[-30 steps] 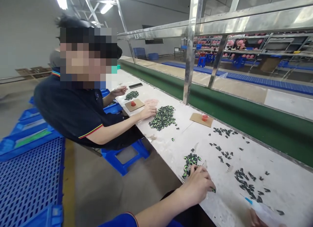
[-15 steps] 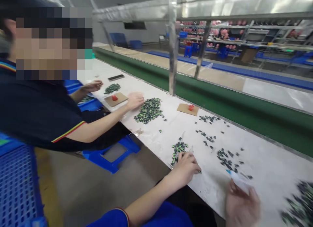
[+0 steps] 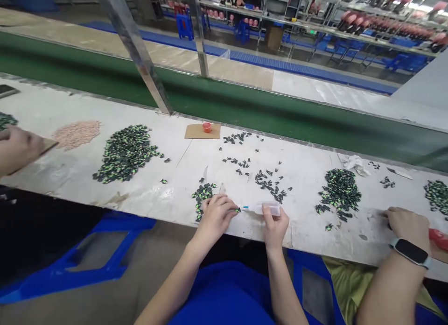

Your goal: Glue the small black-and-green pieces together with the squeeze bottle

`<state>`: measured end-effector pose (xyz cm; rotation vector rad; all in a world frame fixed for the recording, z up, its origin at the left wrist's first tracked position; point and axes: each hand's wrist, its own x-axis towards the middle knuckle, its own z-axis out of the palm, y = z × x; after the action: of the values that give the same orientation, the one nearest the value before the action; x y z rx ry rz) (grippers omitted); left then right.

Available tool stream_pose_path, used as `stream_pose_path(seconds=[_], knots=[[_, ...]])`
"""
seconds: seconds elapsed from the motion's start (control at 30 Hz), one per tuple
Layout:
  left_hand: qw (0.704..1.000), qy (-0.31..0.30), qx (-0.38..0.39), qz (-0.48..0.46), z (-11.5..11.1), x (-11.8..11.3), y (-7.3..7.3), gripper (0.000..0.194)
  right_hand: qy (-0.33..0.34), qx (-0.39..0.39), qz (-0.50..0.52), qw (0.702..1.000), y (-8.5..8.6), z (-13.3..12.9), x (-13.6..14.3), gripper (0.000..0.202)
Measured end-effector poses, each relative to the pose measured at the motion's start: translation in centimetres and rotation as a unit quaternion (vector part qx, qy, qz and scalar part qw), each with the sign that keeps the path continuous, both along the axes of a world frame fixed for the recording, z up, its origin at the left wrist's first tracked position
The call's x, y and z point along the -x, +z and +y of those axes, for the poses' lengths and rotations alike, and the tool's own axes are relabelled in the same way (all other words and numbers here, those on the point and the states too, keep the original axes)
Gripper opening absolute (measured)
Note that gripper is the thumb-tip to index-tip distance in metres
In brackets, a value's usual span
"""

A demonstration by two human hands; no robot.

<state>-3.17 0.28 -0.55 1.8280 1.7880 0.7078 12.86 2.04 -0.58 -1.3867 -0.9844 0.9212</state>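
My left hand (image 3: pixel 217 216) is closed, its fingertips pinching a small black-and-green piece (image 3: pixel 238 210). My right hand (image 3: pixel 276 227) grips a translucent white squeeze bottle (image 3: pixel 257 208) with a thin blue tip. The bottle lies nearly level, its tip pointing left and close to the pinched piece; whether they touch I cannot tell. A small pile of black-and-green pieces (image 3: pixel 204 193) sits just beyond my left hand. Loose dark pieces (image 3: pixel 268 181) are scattered on the white tabletop (image 3: pixel 241 228) past the bottle.
A red cup (image 3: pixel 206 127) stands on cardboard (image 3: pixel 194 131) at the back. Larger piles of pieces lie left (image 3: pixel 126 152) and right (image 3: pixel 339 189). Other people's hands work at far left (image 3: pixel 19 147) and right (image 3: pixel 408 224). A metal post (image 3: pixel 140 54) rises behind the table.
The view has swung right. My right hand has brought the bottle up to the piece in my left hand. The left co-worker has mostly left view; another person's arm now shows on the right.
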Motion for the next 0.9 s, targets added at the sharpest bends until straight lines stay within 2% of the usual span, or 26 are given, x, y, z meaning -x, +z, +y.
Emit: stream_pose_path(seconds=[0.23,0.43,0.7,0.9], knots=[[0.999,0.022,0.033,-0.009,0.33,-0.24,0.43,0.013,0.013,0.025,-0.040,0.999,-0.26,0.07,-0.16,0.032],[0.999,0.016,0.030,-0.005,0.22,-0.19,0.43,0.015,0.029,0.028,-0.066,0.997,-0.04,0.07,0.06,0.032],[0.999,0.035,0.008,0.005,0.12,-0.50,-0.02,0.016,0.013,0.040,-0.063,0.997,-0.09,0.03,0.00,0.033],[0.999,0.041,0.021,-0.002,0.20,-0.66,0.30,0.016,0.028,0.040,-0.058,0.997,0.05,0.15,0.02,0.033]])
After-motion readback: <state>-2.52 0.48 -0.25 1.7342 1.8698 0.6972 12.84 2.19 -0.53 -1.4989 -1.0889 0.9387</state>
